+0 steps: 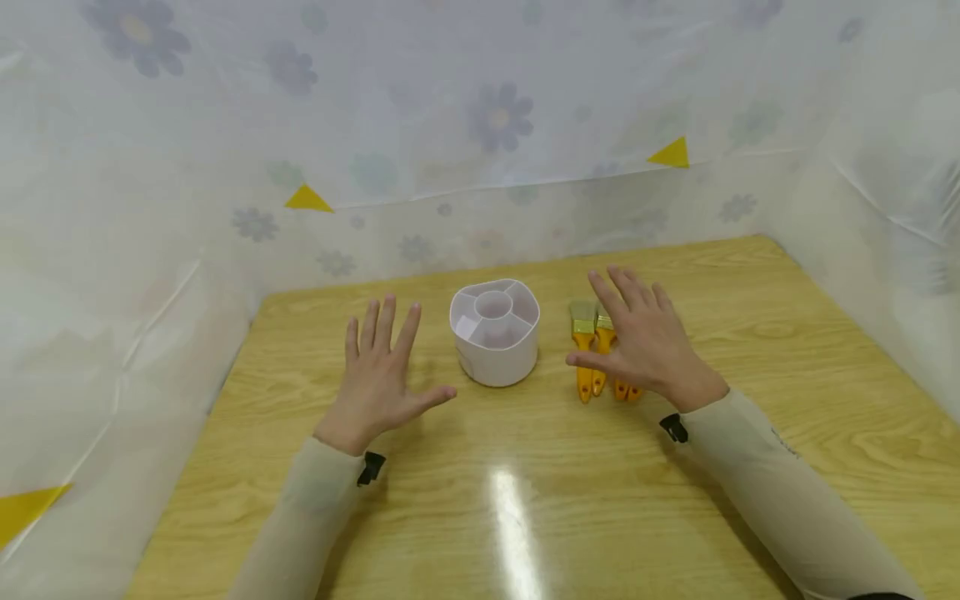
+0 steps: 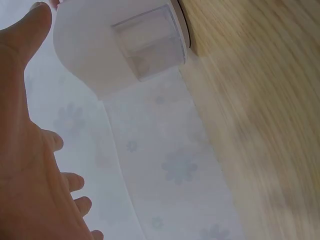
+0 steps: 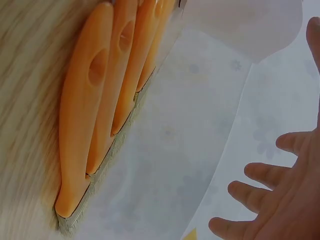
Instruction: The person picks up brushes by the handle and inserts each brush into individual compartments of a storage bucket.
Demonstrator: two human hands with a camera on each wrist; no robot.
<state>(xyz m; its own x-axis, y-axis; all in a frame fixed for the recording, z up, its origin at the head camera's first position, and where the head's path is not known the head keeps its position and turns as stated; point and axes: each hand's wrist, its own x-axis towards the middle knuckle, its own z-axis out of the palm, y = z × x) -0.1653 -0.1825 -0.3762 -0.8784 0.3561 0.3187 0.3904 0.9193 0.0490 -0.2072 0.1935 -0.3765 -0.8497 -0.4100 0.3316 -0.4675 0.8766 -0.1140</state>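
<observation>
A white round organizer [image 1: 498,362] with a central cup and several compartments stands upright on the table. Its clear drawer [image 2: 152,42] shows in the left wrist view. Left of the organizer is my left hand [image 1: 378,383], fingers spread and holding nothing. My right hand [image 1: 645,342] is spread above several paintbrushes [image 1: 583,354], partly hiding them in the head view; it looks apart from them. In the right wrist view their orange handles [image 3: 82,110] lie side by side, each with a hole near its end.
The wooden table [image 1: 450,517] runs up to a pale flower-patterned sheet [image 1: 420,108] at the back and sides. Yellow triangles [image 1: 307,198] are stuck on the sheet. A black clip [image 1: 371,468] sits at the left sleeve cuff.
</observation>
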